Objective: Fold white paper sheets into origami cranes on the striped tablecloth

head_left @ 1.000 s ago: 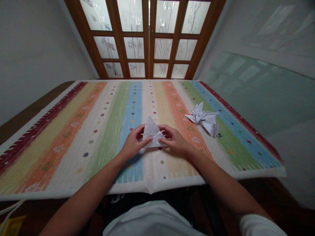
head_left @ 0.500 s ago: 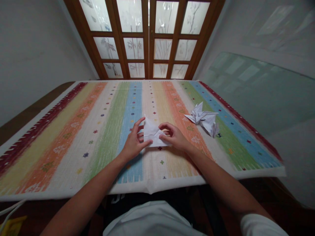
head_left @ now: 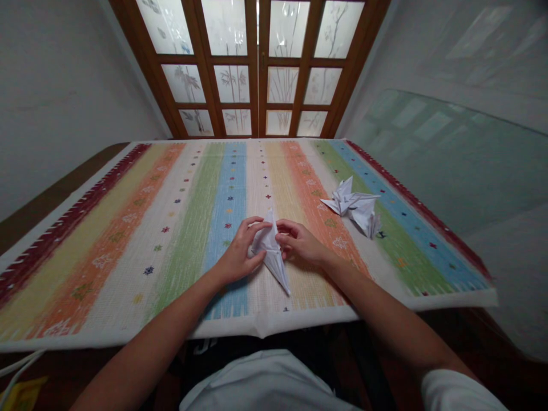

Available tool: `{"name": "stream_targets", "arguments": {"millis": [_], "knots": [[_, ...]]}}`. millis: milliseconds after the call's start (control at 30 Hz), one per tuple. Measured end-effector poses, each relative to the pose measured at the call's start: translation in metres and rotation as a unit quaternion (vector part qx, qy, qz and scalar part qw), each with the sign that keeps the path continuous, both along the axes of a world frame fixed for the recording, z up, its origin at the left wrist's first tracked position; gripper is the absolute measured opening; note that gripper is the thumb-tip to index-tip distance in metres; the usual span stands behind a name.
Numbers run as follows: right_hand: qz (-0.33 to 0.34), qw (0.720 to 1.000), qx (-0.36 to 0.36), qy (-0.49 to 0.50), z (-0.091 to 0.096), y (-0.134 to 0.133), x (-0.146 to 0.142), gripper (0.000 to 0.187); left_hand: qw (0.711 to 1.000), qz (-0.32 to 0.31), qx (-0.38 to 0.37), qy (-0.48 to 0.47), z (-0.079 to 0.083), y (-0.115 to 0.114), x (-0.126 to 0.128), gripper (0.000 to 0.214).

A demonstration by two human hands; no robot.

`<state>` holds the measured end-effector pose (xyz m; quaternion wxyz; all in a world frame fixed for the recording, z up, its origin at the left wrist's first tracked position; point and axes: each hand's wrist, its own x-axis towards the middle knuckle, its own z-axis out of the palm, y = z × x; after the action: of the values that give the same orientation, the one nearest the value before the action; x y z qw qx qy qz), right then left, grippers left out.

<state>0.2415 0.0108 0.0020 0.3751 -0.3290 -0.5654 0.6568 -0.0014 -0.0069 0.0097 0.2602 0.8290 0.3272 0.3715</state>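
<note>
A piece of folded white paper (head_left: 274, 260) is held between my two hands, low over the middle of the table. It has a narrow, pointed shape, with one tip toward the far side and a long tip toward me. My left hand (head_left: 242, 249) grips its left side, thumb on the near face and fingers curled around the upper part. On the other side my right hand (head_left: 299, 242) pinches the right edge with curled fingers. Several folded white paper cranes (head_left: 353, 206) lie bunched together to the right of my right hand.
A striped, colourful tablecloth (head_left: 180, 240) covers the table. Wooden doors with glass panes (head_left: 259, 85) stand beyond its far edge. A sheet of glass (head_left: 449, 148) leans by the right wall. White cables (head_left: 21, 365) hang at the lower left.
The paper has turned from a broad, squarish face to a narrow, upright kite-like shape, its long tip now pointing toward me. Both hands have shifted their hold on it. The paper cranes have stayed put.
</note>
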Motion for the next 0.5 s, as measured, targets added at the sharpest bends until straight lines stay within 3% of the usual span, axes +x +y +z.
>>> {"name": "stream_targets", "arguments": {"millis": [200,500], "knots": [[0.005,1.0,0.01,0.015,0.0025,-0.0002,-0.0008,0.047,0.994,0.046,0.092,0.022,-0.0045,0.0017,-0.0012,0.071],[-0.003,1.0,0.002,-0.003,0.0037,0.0002,0.0003,0.049,0.992,0.001,0.116,0.051,0.0017,-0.0046,0.0002,0.065]]}}
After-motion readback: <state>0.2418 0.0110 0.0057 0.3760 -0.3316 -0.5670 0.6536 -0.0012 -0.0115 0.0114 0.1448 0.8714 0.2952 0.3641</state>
